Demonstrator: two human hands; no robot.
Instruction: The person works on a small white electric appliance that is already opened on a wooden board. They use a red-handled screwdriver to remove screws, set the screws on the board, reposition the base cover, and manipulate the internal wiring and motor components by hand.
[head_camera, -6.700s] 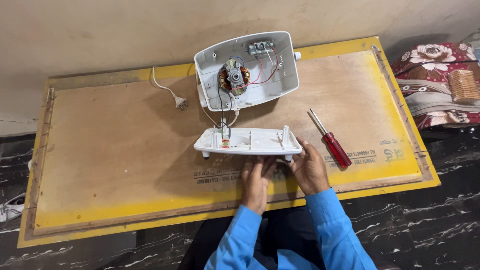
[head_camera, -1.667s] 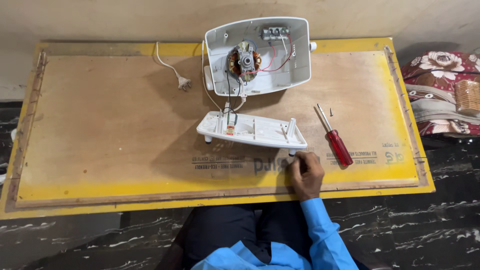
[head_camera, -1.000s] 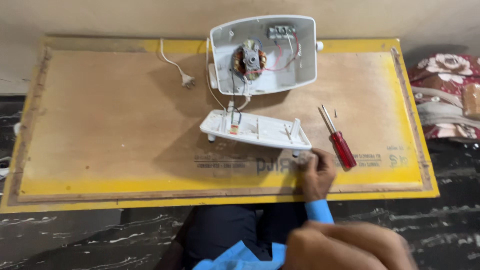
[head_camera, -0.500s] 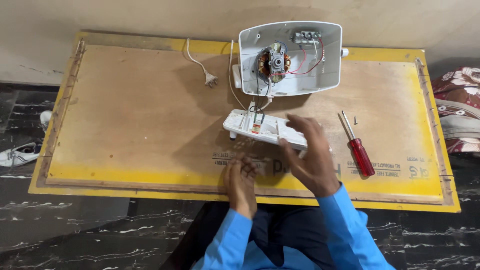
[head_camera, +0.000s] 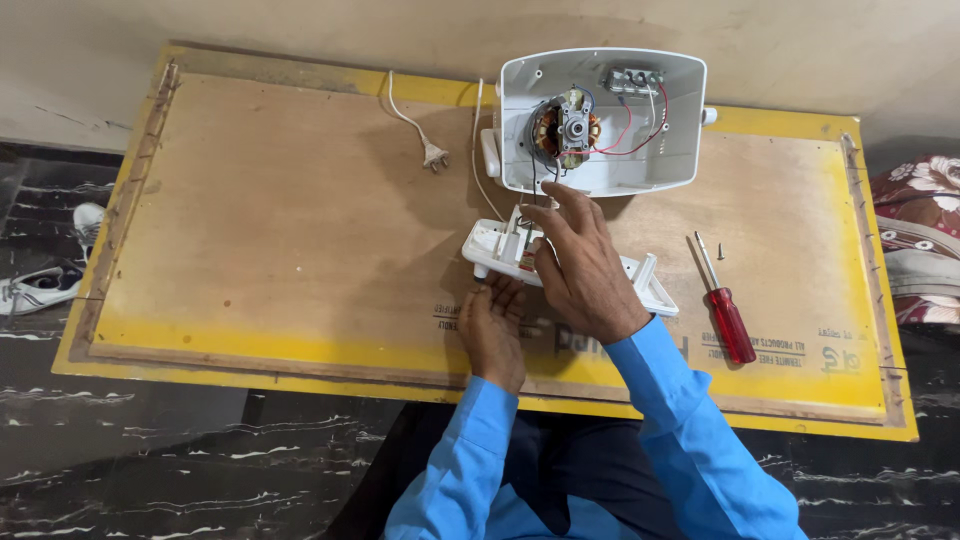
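Over a yellow-edged wooden board (head_camera: 260, 240), seen from above, both blue-sleeved arms in. Right hand (head_camera: 580, 270) spread across the middle of the white plastic cover (head_camera: 492, 248), fingers apart and lightly curled, thumb side down on the part, resting on it rather than clamped around it. Left hand (head_camera: 490, 330) just below the cover's near left edge, palm up, fingers loosely open, fingertips near or touching the underside; cannot tell which. Cover lying tilted at board centre, its far end poking out past the right wrist. Just behind it, the open white housing (head_camera: 640, 150) with a copper-wound motor (head_camera: 565, 128) and red and black wires (head_camera: 630, 125) showing. White cord and plug (head_camera: 432, 155) trailing off left. Red-handled screwdriver (head_camera: 725, 315) well right of the hands, a small screw (head_camera: 720, 250) beside its tip. White shoe (head_camera: 45, 285) down on the dark floor at far left.
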